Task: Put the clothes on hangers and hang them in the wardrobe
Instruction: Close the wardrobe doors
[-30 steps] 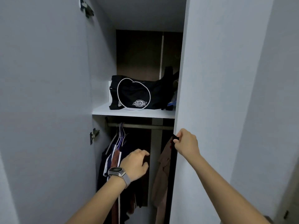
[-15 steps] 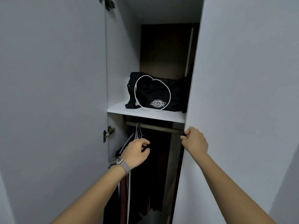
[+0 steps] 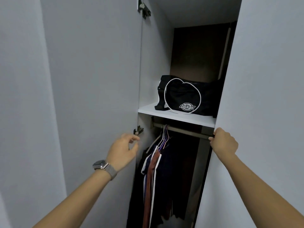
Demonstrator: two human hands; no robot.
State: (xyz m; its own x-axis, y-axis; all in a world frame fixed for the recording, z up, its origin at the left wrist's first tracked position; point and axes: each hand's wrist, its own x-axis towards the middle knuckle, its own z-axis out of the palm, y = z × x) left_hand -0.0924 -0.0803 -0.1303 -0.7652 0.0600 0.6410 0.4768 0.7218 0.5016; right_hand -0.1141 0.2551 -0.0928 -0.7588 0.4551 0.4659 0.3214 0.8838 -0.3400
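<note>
Since a moment ago the left hand (image 3: 124, 149) has drawn back from the hanging clothes (image 3: 158, 175) (fingers loosely curled, holding nothing) to the left door's (image 3: 92, 96) edge; right hand (image 3: 224, 142) grips the right door (image 3: 263, 96).

Setting: domestic interior, most likely a bedroom, viewed at a built-in wardrobe (image 3: 181, 46) with pale grey panel doors (image 3: 92, 79) on metal hinges (image 3: 138, 130). Inside, a white shelf (image 3: 177, 116) carries a black Dickies bag (image 3: 184, 99). Below it a metal rail (image 3: 185, 130) holds several hangers (image 3: 164, 137) with dark garments (image 3: 158, 175), some white-trimmed, one rust-coloured. Personal clothing and a personal bag in storage indicate a home.
</note>
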